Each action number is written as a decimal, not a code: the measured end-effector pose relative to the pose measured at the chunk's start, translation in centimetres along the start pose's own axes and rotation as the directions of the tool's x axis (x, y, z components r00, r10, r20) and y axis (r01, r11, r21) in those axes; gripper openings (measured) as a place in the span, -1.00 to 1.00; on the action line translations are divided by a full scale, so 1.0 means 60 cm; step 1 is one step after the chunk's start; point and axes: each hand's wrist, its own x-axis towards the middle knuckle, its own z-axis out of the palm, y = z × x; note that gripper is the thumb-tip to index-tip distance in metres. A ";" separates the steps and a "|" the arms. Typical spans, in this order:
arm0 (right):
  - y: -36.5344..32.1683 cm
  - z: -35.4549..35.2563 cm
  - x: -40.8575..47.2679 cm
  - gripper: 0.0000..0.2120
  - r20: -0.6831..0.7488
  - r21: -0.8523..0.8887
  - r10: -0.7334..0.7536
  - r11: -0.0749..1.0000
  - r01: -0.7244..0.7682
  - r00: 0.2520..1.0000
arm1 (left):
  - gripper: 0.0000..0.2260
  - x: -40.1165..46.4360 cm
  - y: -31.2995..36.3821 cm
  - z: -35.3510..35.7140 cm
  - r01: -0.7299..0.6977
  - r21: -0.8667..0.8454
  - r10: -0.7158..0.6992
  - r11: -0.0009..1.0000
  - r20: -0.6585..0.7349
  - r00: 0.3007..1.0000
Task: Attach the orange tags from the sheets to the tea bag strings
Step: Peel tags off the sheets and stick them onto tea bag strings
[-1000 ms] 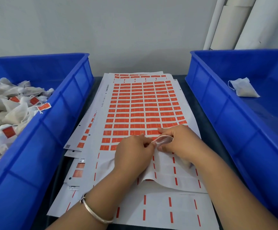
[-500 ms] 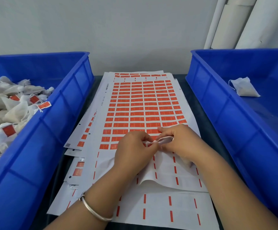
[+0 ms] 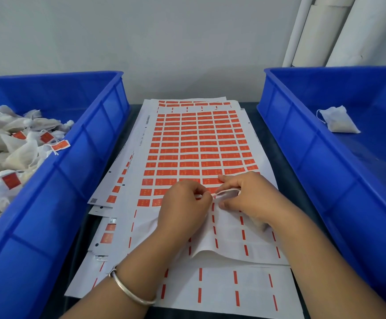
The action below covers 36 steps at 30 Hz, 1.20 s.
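A sheet of orange tags lies in the middle of the table on a stack of sheets; its near rows are stripped to white backing. My left hand and my right hand meet over the sheet's near rows. Between their fingertips they pinch a small pale curled tag, its white back showing. A pale bit of tea bag peeks out under my right palm; its string is hidden. One untagged tea bag lies in the right blue crate.
The left blue crate holds a pile of tea bags with orange tags. Used sheets with only thin orange strips lie nearest me. White pipes stand against the wall behind the right crate.
My left fingers have closed in on the right hand's fingertips. The curled tag between them has flattened and narrowed. Both hands stay over the same spot on the sheet.
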 end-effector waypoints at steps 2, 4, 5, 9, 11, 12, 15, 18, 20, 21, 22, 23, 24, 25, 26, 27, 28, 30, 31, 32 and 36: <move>-0.002 -0.002 -0.003 -0.78 -0.005 0.034 -0.015 0.999 0.015 1.000 | -0.88 0.001 0.001 -0.001 0.005 -0.006 -0.005 1.000 -0.011 1.000; -0.003 -0.005 -0.003 -0.75 -0.041 0.083 -0.014 0.996 0.017 0.999 | -0.82 0.003 0.002 -0.003 0.022 -0.026 -0.023 0.999 -0.032 0.999; -0.001 -0.007 -0.001 -0.76 -0.061 0.118 -0.008 0.993 0.015 0.998 | -0.80 0.004 0.002 -0.004 0.035 -0.036 -0.037 0.999 -0.045 0.998; -0.007 -0.014 -0.003 -0.80 -0.110 0.211 -0.016 0.977 0.039 0.994 | -0.81 0.005 0.002 -0.007 0.064 -0.073 -0.070 0.995 -0.080 0.994; -0.014 -0.018 -0.009 -0.87 -0.127 0.274 -0.034 0.959 0.068 0.991 | -0.82 0.006 0.000 -0.007 0.075 -0.108 -0.085 0.991 -0.091 0.992; -0.019 -0.022 -0.014 -0.93 -0.135 0.294 -0.042 0.952 0.080 0.990 | -0.83 0.007 -0.002 -0.008 0.084 -0.127 -0.097 0.988 -0.098 0.990; -0.036 -0.037 -0.027 -0.84 -0.135 0.299 -0.111 0.943 0.147 0.985 | -0.86 0.010 -0.007 -0.010 0.123 -0.191 -0.148 0.974 -0.121 0.982; -0.057 -0.057 -0.040 -0.82 -0.126 0.308 -0.145 0.935 0.177 0.981 | -0.88 0.010 -0.009 -0.015 0.159 -0.290 -0.206 0.944 -0.139 0.969; -0.073 -0.064 -0.047 -0.83 -0.112 0.290 -0.184 0.934 0.209 0.977 | -0.88 0.009 -0.007 -0.019 0.178 -0.385 -0.247 0.905 -0.137 0.959; -0.081 -0.065 -0.049 -0.84 -0.102 0.268 -0.219 0.933 0.239 0.970 | -0.88 0.009 -0.006 -0.022 0.184 -0.432 -0.265 0.883 -0.134 0.955; -0.090 -0.063 -0.051 -0.85 -0.094 0.249 -0.253 0.930 0.269 0.963 | -0.88 0.007 -0.005 -0.024 0.192 -0.471 -0.283 0.861 -0.130 0.950; -0.102 -0.060 -0.052 -0.86 -0.088 0.233 -0.287 0.925 0.300 0.954 | -0.89 0.007 -0.004 -0.027 0.197 -0.510 -0.301 0.837 -0.128 0.945; -0.112 -0.055 -0.053 -0.87 -0.084 0.221 -0.316 0.919 0.327 0.945 | -0.89 0.006 -0.003 -0.031 0.198 -0.556 -0.315 0.807 -0.122 0.941; -0.119 -0.049 -0.051 -0.85 -0.080 0.216 -0.342 0.911 0.351 0.936 | -0.90 0.006 -0.003 -0.036 0.192 -0.606 -0.320 0.772 -0.110 0.941; -0.124 -0.041 -0.049 -0.85 -0.069 0.221 -0.363 0.903 0.369 0.929 | -0.89 0.005 -0.001 -0.041 0.185 -0.659 -0.321 0.729 -0.090 0.943; -0.128 -0.032 -0.046 -0.88 -0.053 0.230 -0.377 0.896 0.379 0.925 | -0.88 0.005 0.002 -0.047 0.184 -0.710 -0.319 0.680 -0.060 0.946; -0.130 -0.022 -0.043 -0.91 -0.042 0.237 -0.385 0.892 0.384 0.922 | -0.86 0.005 0.005 -0.054 0.193 -0.751 -0.314 0.632 -0.020 0.949; -0.130 -0.005 -0.035 -0.93 -0.056 0.258 -0.375 0.890 0.377 0.925 | -0.81 0.003 0.010 -0.064 0.216 -0.777 -0.280 0.591 0.053 0.959; -0.127 0.000 -0.031 -0.93 -0.078 0.286 -0.357 0.886 0.364 0.931 | -0.79 0.001 0.012 -0.066 0.217 -0.774 -0.255 0.595 0.074 0.964; -0.122 0.002 -0.028 -0.92 -0.105 0.316 -0.336 0.881 0.352 0.936 | -0.77 -0.001 0.011 -0.066 0.213 -0.767 -0.234 0.605 0.084 0.968; -0.104 0.001 -0.023 -0.81 -0.194 0.350 -0.261 0.882 0.316 0.946 | -0.72 -0.009 0.016 -0.065 0.197 -0.727 -0.169 0.657 0.112 0.979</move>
